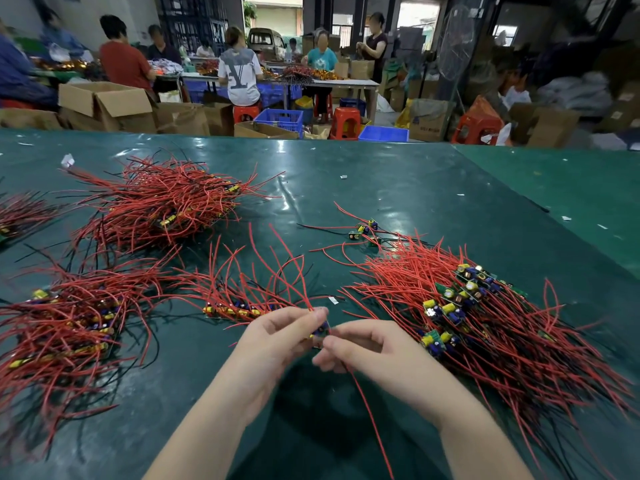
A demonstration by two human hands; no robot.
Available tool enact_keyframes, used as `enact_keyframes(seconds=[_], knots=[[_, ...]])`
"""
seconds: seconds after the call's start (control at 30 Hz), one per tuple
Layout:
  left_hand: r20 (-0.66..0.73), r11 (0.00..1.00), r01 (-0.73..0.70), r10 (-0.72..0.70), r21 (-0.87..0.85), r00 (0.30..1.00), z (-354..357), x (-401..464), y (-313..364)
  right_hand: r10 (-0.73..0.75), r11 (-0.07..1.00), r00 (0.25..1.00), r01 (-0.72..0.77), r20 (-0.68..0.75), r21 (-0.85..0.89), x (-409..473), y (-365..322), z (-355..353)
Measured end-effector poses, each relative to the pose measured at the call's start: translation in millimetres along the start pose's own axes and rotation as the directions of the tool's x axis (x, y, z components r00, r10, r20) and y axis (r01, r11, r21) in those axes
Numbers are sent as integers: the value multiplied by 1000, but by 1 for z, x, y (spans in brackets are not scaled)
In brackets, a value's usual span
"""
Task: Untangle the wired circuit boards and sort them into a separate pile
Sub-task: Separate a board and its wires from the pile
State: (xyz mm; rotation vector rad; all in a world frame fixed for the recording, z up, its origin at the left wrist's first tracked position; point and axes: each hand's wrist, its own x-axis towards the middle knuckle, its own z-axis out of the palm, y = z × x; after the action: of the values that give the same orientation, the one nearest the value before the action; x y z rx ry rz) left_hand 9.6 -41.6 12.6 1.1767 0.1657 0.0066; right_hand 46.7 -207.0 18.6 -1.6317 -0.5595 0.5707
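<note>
Green table (398, 188) carries several heaps of red-wired boards; biggest tangle (485, 317) lies just right of the hands, w/ a smaller row (239, 306) just left. Left hand (277, 336) and right hand (367, 344) both pinch one small circuit board (320, 330) above the table; its red lead (367, 410) trails toward the person. Risk: lead snags nearby wires, dragging boards across; hard tug could strain the solder joint.

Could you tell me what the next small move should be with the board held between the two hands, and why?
Probably lay it on the small row just left of the hands. The left hand and right hand pinch one circuit board, and its red wire trails toward the person, seemingly apart from the big pile.
</note>
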Motion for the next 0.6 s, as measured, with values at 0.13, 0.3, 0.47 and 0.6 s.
enact_keyframes(seconds=[0.13,0.3,0.47,0.6], knots=[[51,999,6,-9,53,999,7,-5,0,5,994,998,2,-60,113,3,0,12],[-1,1000,-25,25,13,1000,3,-3,1,82,977,996,-76,-25,198,5,-1,13],[-23,1000,-11,11,-18,1000,3,-4,1,137,972,989,-125,-50,198,5,-1,17],[-5,1000,-10,9,-28,1000,5,-5,0,84,966,987,-46,-139,255,5,0,20]])
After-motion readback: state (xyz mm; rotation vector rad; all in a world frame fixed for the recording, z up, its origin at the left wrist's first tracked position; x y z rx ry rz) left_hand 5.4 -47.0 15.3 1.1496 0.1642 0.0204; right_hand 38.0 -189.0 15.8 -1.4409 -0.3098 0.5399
